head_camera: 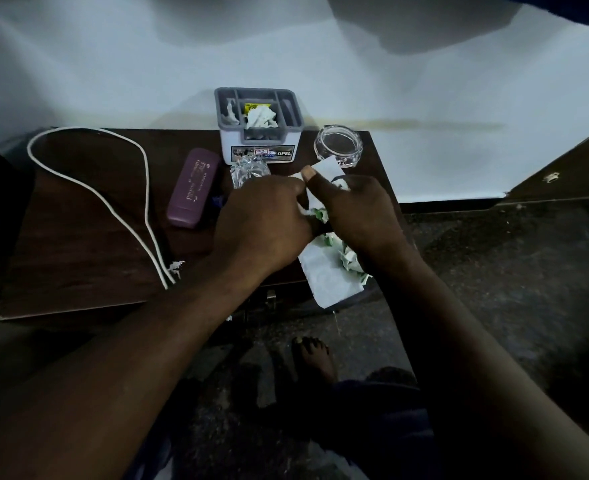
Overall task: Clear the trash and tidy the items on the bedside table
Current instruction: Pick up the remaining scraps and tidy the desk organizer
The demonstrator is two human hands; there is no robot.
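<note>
My R hand [358, 216] pinches a white paper slip [326, 169], thumb pressed flat on top. My L hand [261, 223] curls in against the same paper; its fingertips are hidden, so can't tell if it grips. Both are over crumpled white-green scraps [350, 261] on a white sheet [324, 275] overhanging the bedside table [78, 237] at its front-R edge, near a glass ashtray [338, 143] & grey organizer box [260, 147].

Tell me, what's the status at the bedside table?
Right hand pinches paper slip. Left hand alongside, grip hidden. Crumpled paper on white sheet at table edge. Glass jar close behind.
</note>
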